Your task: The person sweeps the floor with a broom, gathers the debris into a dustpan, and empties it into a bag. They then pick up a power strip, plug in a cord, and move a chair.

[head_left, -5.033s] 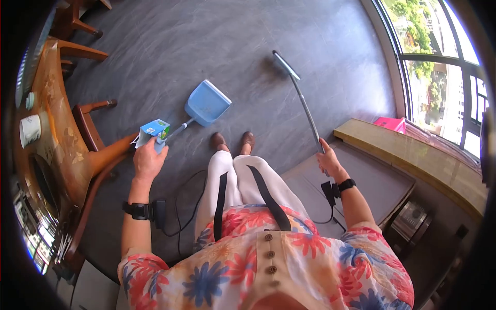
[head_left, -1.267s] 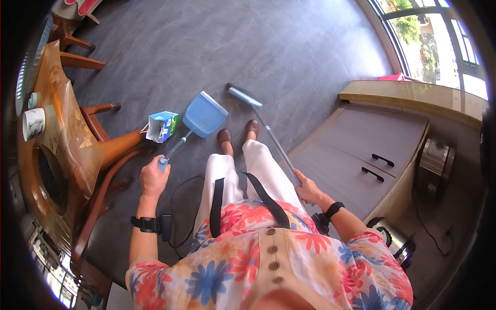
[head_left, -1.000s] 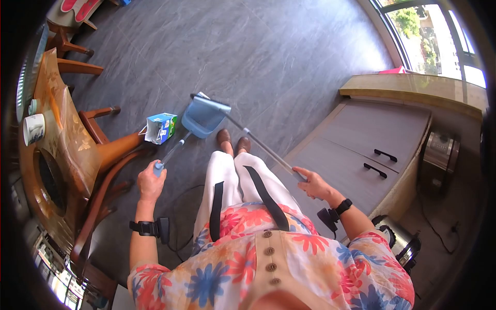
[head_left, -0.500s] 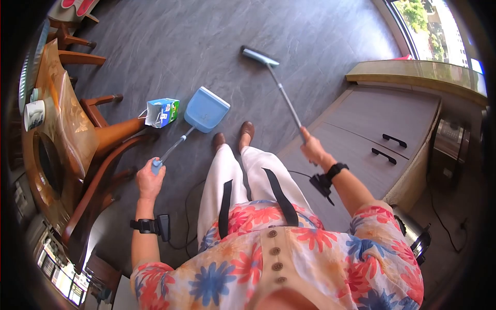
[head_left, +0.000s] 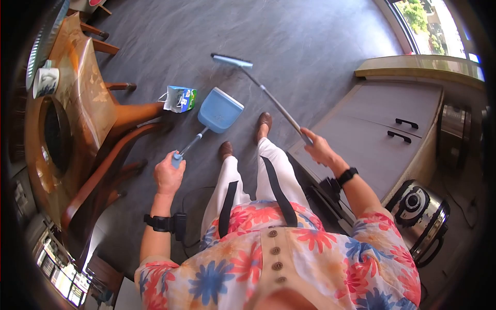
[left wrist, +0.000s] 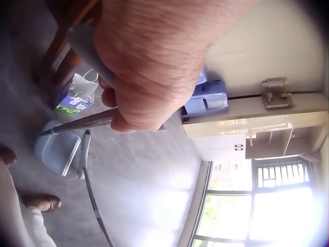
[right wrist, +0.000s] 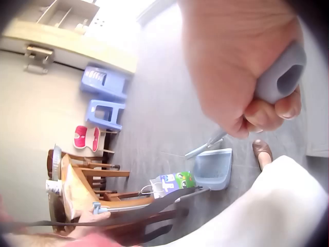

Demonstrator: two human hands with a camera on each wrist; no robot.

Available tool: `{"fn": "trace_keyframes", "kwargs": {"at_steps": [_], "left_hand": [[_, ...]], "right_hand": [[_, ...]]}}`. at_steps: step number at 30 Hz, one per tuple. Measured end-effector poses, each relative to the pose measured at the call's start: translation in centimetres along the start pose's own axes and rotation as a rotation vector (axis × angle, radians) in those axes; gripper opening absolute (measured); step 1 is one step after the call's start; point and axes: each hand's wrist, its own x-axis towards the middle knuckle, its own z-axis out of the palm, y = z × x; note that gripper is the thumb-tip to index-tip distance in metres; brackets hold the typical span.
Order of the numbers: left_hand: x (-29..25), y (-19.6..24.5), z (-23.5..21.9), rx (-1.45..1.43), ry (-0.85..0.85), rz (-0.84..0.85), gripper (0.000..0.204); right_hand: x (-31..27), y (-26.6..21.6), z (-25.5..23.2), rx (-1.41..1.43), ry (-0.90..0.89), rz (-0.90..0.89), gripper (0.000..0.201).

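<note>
My left hand (head_left: 168, 174) grips the handle of a light blue dustpan (head_left: 221, 110), whose pan lies on the grey floor ahead of my feet with its lip facing away. In the right hand (head_left: 319, 148) I hold the grey grip of a long-handled broom (head_left: 232, 61); its narrow light blue head with dark bristles is on the floor beyond the dustpan. The left wrist view shows the fingers wrapped round the dustpan handle, and the right wrist view shows them curled round the broom's grip end. Beside the dustpan stands a blue and green paper bag (head_left: 180, 99) with white handles.
At left, a wooden table (head_left: 85, 98) bears a white cup (head_left: 46, 82), with wooden chair legs around it. A grey cabinet (head_left: 382, 124) and a metallic cooker (head_left: 419, 209) flank my right side. Blue stools (right wrist: 105, 82) stand by the wall in the right wrist view.
The broom was over the dustpan a second ago, swung out to the far right, and is now back left beyond the pan. One foot has stepped forward. Both hands keep their grip.
</note>
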Motion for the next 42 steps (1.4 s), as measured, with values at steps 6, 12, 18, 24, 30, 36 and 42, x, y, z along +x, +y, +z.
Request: {"fn": "trace_keyframes", "kwargs": {"at_steps": [6,12,18,24,30,36,42], "left_hand": [[-3.0,-3.1,-1.1,0.026,0.012,-0.003,0.03],[-4.3,-4.3,-1.0,0.072,-0.041,0.022,0.032],[-4.8,-5.5,-1.8,0.101,-0.059,0.075,0.032],[-5.6,-6.8,-2.9,0.105,-0.077,0.139,0.031],[-6.1,-7.7,-2.4,0.097,-0.122,0.122,0.032],[-6.0,-6.3,-1.5,0.125,-0.135,0.173,0.033],[-6.0,-4.7,-0.6,0.133,-0.13,0.209,0.032]], "right_hand": [[2.3,0.5,7.7,-0.122,0.085,-0.096,0.066],[-9.6,3.7,11.7,-0.05,-0.1,0.017,0.064],[-11.8,7.3,12.9,0.463,-0.002,0.075,0.06],[-6.1,9.6,12.4,0.682,0.148,0.119,0.067],[-10.8,12.6,18.6,0.436,0.022,0.189,0.069],[-14.5,13.4,18.7,0.764,-0.268,0.084,0.067],[-12.5,15.6,16.0,0.894,-0.025,0.064,0.065]]}}
